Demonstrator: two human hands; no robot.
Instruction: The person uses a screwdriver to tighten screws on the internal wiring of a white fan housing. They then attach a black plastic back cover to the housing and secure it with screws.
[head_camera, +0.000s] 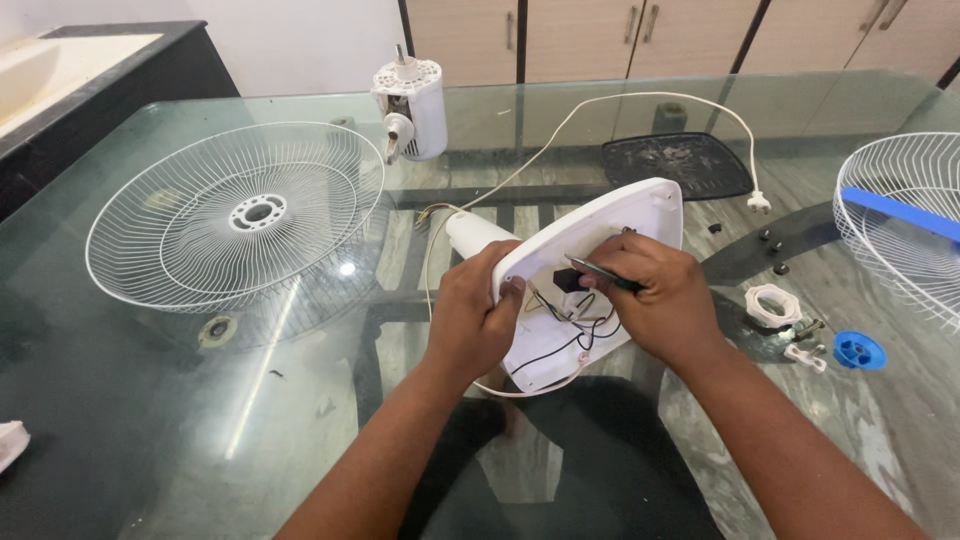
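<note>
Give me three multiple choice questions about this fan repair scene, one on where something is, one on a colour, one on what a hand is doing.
1. Where does the white wire guard lie?
A. left of the hands
B. between the hands
C. on the floor

2. What colour is the round cap at the right?
A. red
B. blue
C. green

3. What does the right hand hold?
A. nothing
B. the plug
C. a thin tool

Answers: 1 A, the guard lies flat on the glass table at the left. 2 B, it is plainly blue. 3 C, the tool points into the open fan base, which the left hand grips.
</note>
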